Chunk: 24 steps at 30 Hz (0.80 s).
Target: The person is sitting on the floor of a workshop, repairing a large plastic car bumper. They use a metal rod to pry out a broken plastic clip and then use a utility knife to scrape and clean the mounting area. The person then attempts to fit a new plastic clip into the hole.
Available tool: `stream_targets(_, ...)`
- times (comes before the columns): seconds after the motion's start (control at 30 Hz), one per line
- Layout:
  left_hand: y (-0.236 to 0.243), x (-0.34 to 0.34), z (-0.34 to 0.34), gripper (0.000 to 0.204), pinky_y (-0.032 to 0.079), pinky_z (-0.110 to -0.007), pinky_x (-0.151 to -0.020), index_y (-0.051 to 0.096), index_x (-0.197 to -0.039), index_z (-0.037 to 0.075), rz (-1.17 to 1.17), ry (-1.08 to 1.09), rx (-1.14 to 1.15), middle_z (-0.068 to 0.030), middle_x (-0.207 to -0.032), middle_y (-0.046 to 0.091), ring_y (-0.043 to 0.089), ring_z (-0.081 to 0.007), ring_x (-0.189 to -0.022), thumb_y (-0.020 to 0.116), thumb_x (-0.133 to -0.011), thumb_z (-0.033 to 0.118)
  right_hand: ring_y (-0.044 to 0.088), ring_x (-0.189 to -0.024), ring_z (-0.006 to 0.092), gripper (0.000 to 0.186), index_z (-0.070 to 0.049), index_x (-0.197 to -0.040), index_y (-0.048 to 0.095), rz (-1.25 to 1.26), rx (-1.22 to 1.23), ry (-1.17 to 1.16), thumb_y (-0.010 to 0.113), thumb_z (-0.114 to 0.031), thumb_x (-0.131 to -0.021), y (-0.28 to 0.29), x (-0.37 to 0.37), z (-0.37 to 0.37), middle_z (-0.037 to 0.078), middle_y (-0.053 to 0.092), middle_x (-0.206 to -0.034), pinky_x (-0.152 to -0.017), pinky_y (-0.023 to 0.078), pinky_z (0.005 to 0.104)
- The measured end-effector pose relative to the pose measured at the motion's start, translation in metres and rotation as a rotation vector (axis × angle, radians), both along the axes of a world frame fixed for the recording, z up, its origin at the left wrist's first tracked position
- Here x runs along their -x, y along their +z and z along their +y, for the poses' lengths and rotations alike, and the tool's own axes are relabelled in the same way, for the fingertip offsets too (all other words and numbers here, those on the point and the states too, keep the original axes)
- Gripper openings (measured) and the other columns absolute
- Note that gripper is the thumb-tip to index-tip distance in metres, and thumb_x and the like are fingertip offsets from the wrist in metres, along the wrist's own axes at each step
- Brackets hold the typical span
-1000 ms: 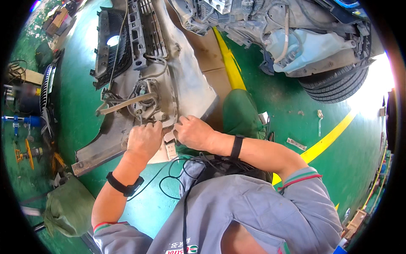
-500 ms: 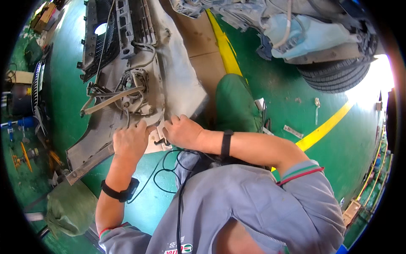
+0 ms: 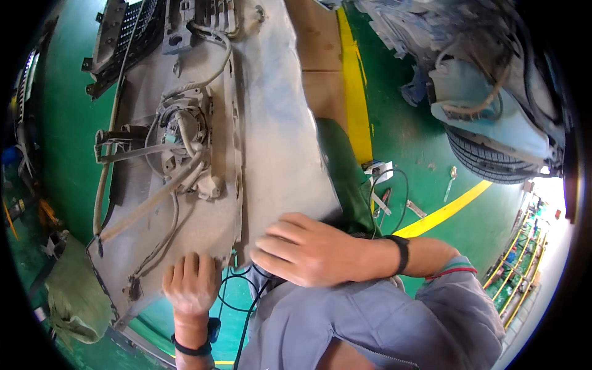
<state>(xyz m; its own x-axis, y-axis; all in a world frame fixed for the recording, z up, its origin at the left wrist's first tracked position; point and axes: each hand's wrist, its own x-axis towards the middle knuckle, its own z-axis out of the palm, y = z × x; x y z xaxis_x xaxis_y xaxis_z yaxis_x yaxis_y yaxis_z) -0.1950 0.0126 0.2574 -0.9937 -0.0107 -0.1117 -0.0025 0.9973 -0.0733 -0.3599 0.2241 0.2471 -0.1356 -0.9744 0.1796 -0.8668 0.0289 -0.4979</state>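
Note:
A dusty grey car bumper (image 3: 271, 142) lies with its inner side up, stretching away from me. My left hand (image 3: 191, 283) has its fingers curled at the bumper's near edge, the fingertips out of sight. To its right, my right hand (image 3: 308, 250) is over the near right corner, fingers extended and a little apart, slightly blurred; whether it touches the panel I cannot tell. A round lamp unit (image 3: 182, 139) sits in the bumper, farther off than my left hand. A wiring harness (image 3: 154, 206) loops from it toward the near left edge.
A black mesh grille (image 3: 126, 46) is at the far left of the bumper. Brown cardboard (image 3: 320, 92) lies along its right side. A green bag (image 3: 80, 290) stands at left. Tools (image 3: 385, 200) lie on the floor at right, below a car's wheel (image 3: 493, 157). A black cable (image 3: 246, 308) hangs before me.
The bumper now appears larger and nearer in the view. My right hand has moved right and its fingers have straightened from a curl. My left hand now appears lower, fingers still curled.

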Motion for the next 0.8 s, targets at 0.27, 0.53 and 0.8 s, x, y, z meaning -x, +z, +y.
stream_targets(0.27,0.002,-0.008,-0.007,0.010,0.040,-0.038,-0.059,0.058,-0.080,0.007,-0.136,0.064,-0.110,-0.0077,-0.085,0.065,0.063,-0.0270,-0.071,0.065,-0.075,0.013,0.066,-0.087,0.0241,0.021,-0.001,-0.107,0.066,-0.505,0.135,-0.687,0.068,-0.003,-0.087,-0.001,0.139,0.029,0.009,0.068,-0.097,-0.082,0.052,0.0339)
stream_targets(0.53,0.007,-0.002,-0.008,0.011,0.041,-0.039,-0.059,0.063,-0.082,0.002,-0.222,0.111,-0.144,-0.0119,-0.085,0.068,0.068,-0.0305,-0.075,0.063,-0.076,0.012,0.059,-0.107,0.0162,0.060,0.007,-0.136,0.047,-1.497,-0.246,-0.792,0.067,-0.035,-0.097,-0.094,0.162,0.010,0.011,0.058,-0.125,-0.094,0.047,0.0292)
stream_targets(0.8,0.014,0.001,-0.010,0.013,0.042,-0.041,-0.059,0.063,-0.087,0.001,-0.250,0.107,-0.180,-0.0137,-0.085,0.067,0.067,-0.0328,-0.075,0.062,-0.081,0.012,0.053,-0.110,0.0164,0.063,0.006,-0.140,0.047,-1.827,-0.145,-0.664,0.063,-0.034,-0.094,-0.109,0.165,-0.009,0.009,0.060,-0.121,-0.099,0.041,0.0310)
